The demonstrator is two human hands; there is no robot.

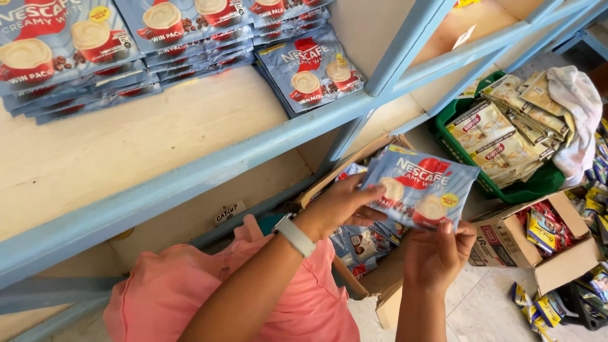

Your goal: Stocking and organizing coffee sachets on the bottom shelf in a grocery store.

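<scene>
Nearest the camera: pink garment (190, 291) over the lap, bottom left.

Left hand (339, 206), white wristband (295, 235) on the wrist: clamped on the left edge of a blue coffee sachet pack (421, 187), thumb over the front face, fingers behind.

Right hand (438, 250): clamped on the lower right edge of the same pack, fingertips over its bottom rim.

Pack position: flat between both hands, printed face toward the camera, tilted slightly down to the right, above an open cardboard box (380, 291) on the floor. Inside that box: more blue packs (361, 244), just below the left hand.

Right of the hands: smaller open carton (557, 266) with red and yellow sachets (541, 228). Loose sachets on the tiled floor (481, 310) beside it.

Farther right: green plastic crate (525, 187) with beige sachet packs (506, 133) in a heap, white cloth (579, 114) over its far edge.

Farthest, upper left: blue-framed shelf (209, 164) with a pale wooden board. Stacks of matching blue packs (95, 50) along its back, one separate stack (310, 69) near the upright post. Front part of the board bare. Small handwritten label (229, 213) on the shelf level below.
</scene>
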